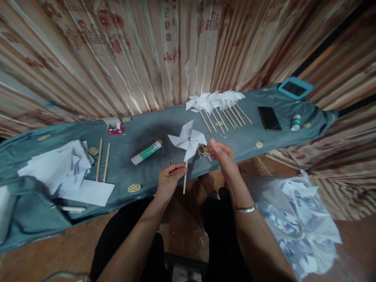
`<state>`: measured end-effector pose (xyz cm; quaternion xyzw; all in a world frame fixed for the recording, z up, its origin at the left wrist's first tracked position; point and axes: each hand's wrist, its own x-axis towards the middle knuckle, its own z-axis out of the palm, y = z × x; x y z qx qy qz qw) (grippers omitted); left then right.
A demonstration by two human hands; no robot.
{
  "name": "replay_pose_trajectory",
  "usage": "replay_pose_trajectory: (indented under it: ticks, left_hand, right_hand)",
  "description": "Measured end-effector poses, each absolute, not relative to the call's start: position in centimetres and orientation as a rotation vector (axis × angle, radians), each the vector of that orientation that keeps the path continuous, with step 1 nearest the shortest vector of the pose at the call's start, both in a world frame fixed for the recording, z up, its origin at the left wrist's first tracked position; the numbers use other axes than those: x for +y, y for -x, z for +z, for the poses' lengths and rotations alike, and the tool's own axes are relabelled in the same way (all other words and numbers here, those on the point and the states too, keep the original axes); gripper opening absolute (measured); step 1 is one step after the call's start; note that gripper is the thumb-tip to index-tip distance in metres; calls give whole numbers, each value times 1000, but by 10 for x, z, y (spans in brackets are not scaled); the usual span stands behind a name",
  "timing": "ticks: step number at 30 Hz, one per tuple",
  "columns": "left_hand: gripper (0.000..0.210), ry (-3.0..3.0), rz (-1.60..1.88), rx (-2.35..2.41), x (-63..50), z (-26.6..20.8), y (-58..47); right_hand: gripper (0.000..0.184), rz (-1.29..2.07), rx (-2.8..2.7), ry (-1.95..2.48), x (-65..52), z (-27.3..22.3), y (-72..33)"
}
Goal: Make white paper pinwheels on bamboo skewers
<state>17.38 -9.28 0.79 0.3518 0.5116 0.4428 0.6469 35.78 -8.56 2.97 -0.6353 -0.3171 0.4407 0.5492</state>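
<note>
A white paper pinwheel [191, 141] with a silvery pin head at its centre is upright in front of me, over the table's near edge. My left hand [170, 178] is closed around its wooden stick [185, 182], just below the blades. At the pinwheel's right blade, my right hand [221, 154] has thumb and fingers pinched together on the tip. Under those fingers lies a small looped object [202, 150], partly hidden, too unclear to name. Left of the pinwheel lies a green and white glue stick [147, 152].
Several finished pinwheels [216, 102] lie in a row at the back. Leftward are two wooden sticks [99, 158], a paper pile [58, 162] and a red box of pins [115, 127]. Rightward are a phone [269, 118], a small tube [295, 122] and a blue-framed device [295, 88]. A plastic bag [299, 223] stands below.
</note>
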Motion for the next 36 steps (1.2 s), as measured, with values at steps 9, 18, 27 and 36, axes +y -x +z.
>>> replay_pose_trajectory:
  ticks: [9,18,27,36]
  left_hand:
    - [25,-782,987,1162,-94,10,-174]
    - [24,-791,992,1154,-94,8,-172]
    - [24,-795,1017,1170,-93,7,-172]
    - [23,-816,1031,1186,-93,6,-172]
  right_hand:
    - [30,929,-763,1327,-79,30,-349]
    - [23,1008,-708,1262,-79,31,-346]
    - [21,1111,-723,1202,-82,29,-344]
    - [27,1118,-831,1230,-83,23,-336]
